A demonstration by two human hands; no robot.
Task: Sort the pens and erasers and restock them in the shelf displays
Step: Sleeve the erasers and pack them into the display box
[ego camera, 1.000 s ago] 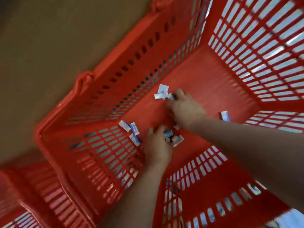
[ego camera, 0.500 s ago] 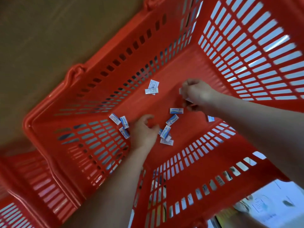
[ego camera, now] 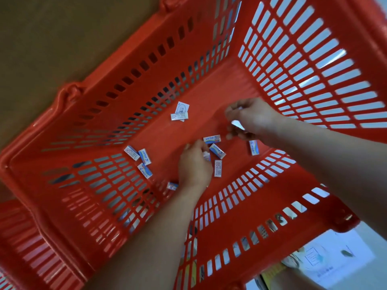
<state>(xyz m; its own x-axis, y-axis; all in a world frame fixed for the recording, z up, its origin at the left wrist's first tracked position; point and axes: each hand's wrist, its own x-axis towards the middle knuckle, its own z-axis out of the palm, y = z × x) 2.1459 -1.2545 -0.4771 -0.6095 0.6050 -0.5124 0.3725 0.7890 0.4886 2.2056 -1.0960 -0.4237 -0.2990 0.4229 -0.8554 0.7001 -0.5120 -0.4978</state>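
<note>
Gathering erasers from the red basket [ego camera: 117, 206] — best swept toward one spot, then lifted. My left hand [ego camera: 195, 164] is curled around one white eraser, loose erasers [ego camera: 144, 157] just beside it; my right hand [ego camera: 250, 121] pinches several — one eraser [ego camera: 253, 147] lies just below.

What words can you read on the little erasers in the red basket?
"PILOT" on the eraser lying by the left hand's fingertips.
"PILOT" on the eraser under the right hand's wrist.
"PILOT", seen upside down, on the eraser near the left wall.
"PILOT" on the eraser just below it.
The other erasers carry print too small or blurred to read, as does the white paper outside the basket.
</note>
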